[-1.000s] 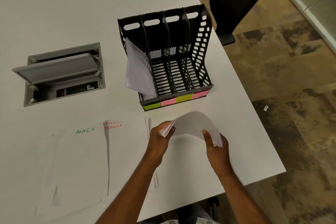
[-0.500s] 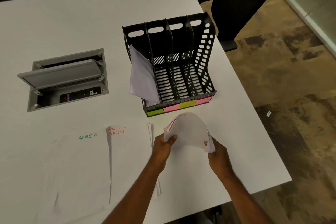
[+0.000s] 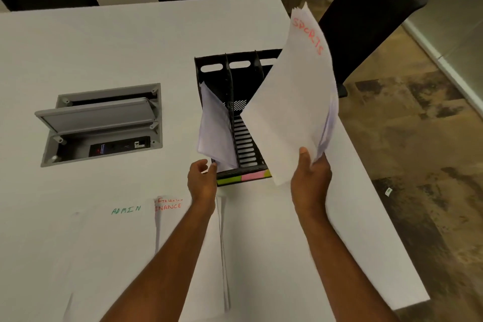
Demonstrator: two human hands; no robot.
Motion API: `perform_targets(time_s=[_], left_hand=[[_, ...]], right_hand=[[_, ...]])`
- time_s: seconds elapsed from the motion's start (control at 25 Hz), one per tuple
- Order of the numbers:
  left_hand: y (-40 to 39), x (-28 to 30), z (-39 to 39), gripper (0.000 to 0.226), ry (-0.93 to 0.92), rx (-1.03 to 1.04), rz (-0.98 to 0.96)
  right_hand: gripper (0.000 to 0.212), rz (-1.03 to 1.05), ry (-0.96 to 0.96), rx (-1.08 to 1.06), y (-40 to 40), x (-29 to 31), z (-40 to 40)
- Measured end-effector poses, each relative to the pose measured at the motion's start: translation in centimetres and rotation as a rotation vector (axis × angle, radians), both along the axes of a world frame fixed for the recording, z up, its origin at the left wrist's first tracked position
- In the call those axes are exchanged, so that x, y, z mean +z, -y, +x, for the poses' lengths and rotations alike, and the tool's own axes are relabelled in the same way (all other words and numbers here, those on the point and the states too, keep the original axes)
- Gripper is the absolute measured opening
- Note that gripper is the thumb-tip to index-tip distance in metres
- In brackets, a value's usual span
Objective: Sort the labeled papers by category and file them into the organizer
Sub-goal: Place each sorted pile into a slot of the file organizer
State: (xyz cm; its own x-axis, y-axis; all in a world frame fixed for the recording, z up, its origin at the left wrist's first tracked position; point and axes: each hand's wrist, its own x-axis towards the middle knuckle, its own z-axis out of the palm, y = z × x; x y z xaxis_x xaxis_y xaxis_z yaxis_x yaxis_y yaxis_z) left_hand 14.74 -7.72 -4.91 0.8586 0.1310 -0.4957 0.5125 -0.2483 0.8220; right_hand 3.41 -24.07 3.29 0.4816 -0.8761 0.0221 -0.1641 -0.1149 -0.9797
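Note:
My right hand grips the lower edge of a stack of white sheets marked SPORTS, raised upright over the right half of the black organizer, whose right slots it hides. Coloured labels line the organizer's front lip. Its leftmost slot holds leaning white papers. My left hand hovers at the organizer's front left corner with fingers loosely curled and its fingertips close to those papers; whether they touch cannot be told. On the table in front lie the ADMIN sheet and the FINANCE pile.
A grey cable box with its lid raised is sunk into the white table to the left. A black office chair stands at the table's far right corner. The table's right edge runs close beside the organizer.
The right hand has lifted the SPORTS stack from the table up over the organizer. The left hand has let go of the stack and moved to the organizer's front left corner.

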Motion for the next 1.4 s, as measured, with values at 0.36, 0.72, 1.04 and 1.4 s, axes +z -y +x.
perform_targets(time_s=[0.36,0.72,1.04,1.4], left_hand=[[0.0,-2.7,1.0,0.021,-0.016,-0.019,0.043],[-1.7,-2.8,0.0,0.017,0.036,-0.098,-0.041],[-13.9,-6.0,-12.5,0.043,0.085,-0.311,0.463],[-16.6,-6.8,-14.6,0.058,-0.111,-0.404,0.496]], right_hand=[[0.051,-0.105,-0.331,0.343,-2.4,-6.1,9.4],[0.074,-0.191,-0.397,0.371,-2.8,-7.1,7.3],[0.045,0.376,-0.608,0.273,-16.2,-14.5,-9.6],[0.052,0.491,-0.692,0.17,-22.1,-16.1,-8.0]])
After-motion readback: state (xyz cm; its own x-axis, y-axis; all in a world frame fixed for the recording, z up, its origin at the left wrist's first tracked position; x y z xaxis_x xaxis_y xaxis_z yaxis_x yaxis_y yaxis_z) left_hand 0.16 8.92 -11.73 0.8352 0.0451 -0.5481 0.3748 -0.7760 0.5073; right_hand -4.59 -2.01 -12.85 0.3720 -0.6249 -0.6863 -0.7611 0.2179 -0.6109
